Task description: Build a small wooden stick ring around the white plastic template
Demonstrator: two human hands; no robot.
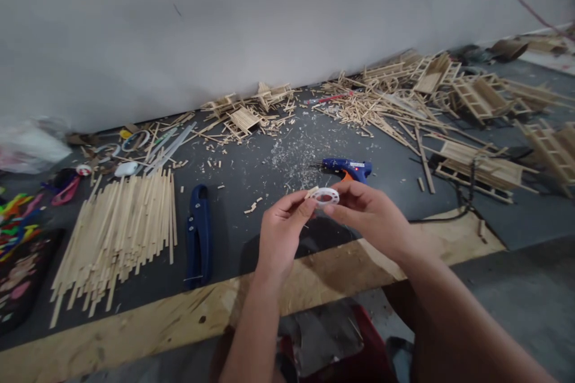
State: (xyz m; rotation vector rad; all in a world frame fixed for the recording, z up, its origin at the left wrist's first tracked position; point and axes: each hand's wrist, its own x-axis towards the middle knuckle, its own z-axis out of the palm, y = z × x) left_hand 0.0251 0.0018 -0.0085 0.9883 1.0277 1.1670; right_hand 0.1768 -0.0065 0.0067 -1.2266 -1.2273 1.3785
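A white ring with small slots (315, 195) is held up above the front part of the dark table, between both hands. My right hand (371, 213) pinches its right side with thumb and fingertips. At the ring's left side, my left hand (284, 222) is closed, thumb against fingers. A short pale wood piece (309, 192) shows at the left fingertips, against or beside the ring; I cannot tell whether it is attached. Just beyond the hands lies a blue glue gun (348, 166) with an orange trigger and a small red light.
Left of my hands lie a blue hand cutter (199, 233) and a pile of thin wooden sticks (121, 227). Stick-built models (480, 167) crowd the right. Loose sticks and scraps (287, 161) litter the back and middle. A black cord (469, 197) runs at right.
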